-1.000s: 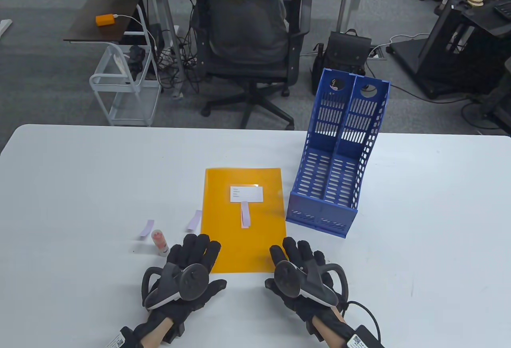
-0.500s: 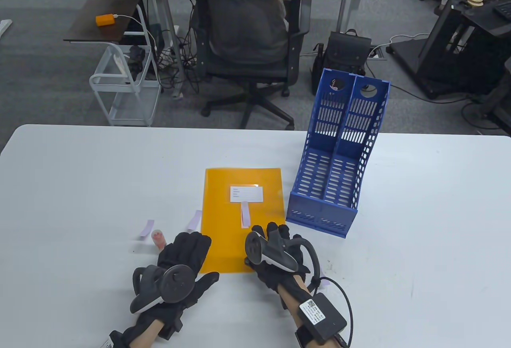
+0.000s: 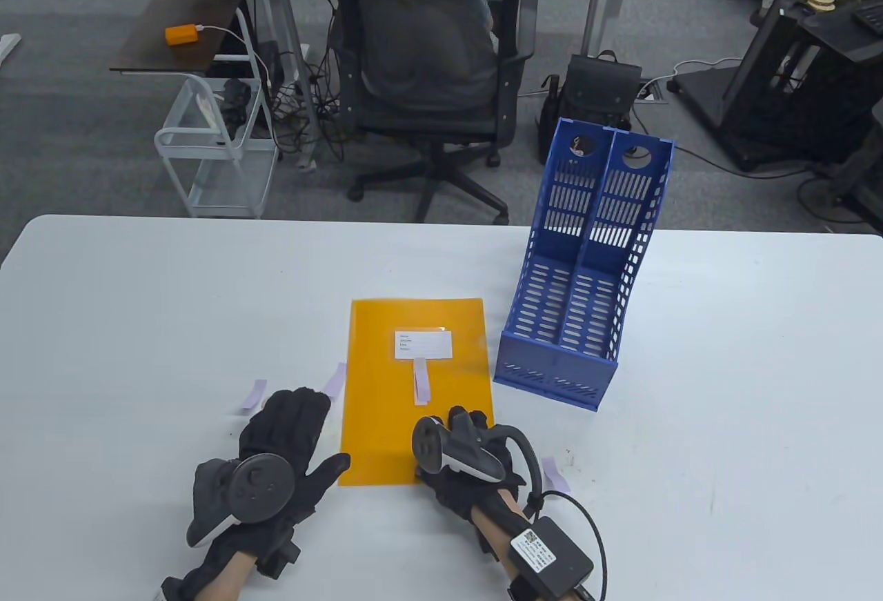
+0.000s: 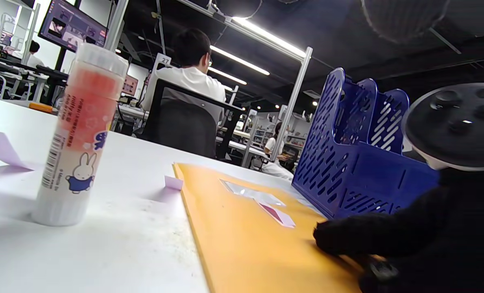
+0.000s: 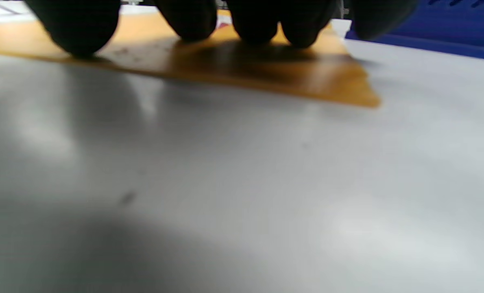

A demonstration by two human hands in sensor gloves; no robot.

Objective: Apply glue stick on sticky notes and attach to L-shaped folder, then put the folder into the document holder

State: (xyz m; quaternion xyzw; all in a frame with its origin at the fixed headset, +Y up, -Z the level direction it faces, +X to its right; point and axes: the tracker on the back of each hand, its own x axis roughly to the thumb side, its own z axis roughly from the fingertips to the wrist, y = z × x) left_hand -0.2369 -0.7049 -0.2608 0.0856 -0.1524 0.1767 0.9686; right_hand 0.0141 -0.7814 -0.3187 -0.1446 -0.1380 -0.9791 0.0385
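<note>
An orange L-shaped folder (image 3: 386, 421) lies flat on the white table (image 3: 724, 387), with a white label and one pale purple sticky note (image 3: 421, 380) on it. My right hand (image 3: 465, 425) presses its fingertips (image 5: 77, 28) on the folder's near right part (image 5: 266, 77). My left hand (image 3: 290, 421) is spread flat left of the folder and hides the glue stick in the table view. In the left wrist view the glue stick (image 4: 81, 134) stands upright and untouched. The blue document holder (image 3: 586, 270) stands right of the folder.
Loose sticky notes lie at the folder's left edge (image 3: 335, 380), farther left (image 3: 254, 395), and right of my right wrist (image 3: 556, 473). An office chair (image 3: 428, 76) stands beyond the table's far edge. A person sits in the background (image 4: 189, 65).
My right hand moved left onto the folder's near right part and the folder slid slightly left and toward me. My left hand moved left and now covers the glue stick.
</note>
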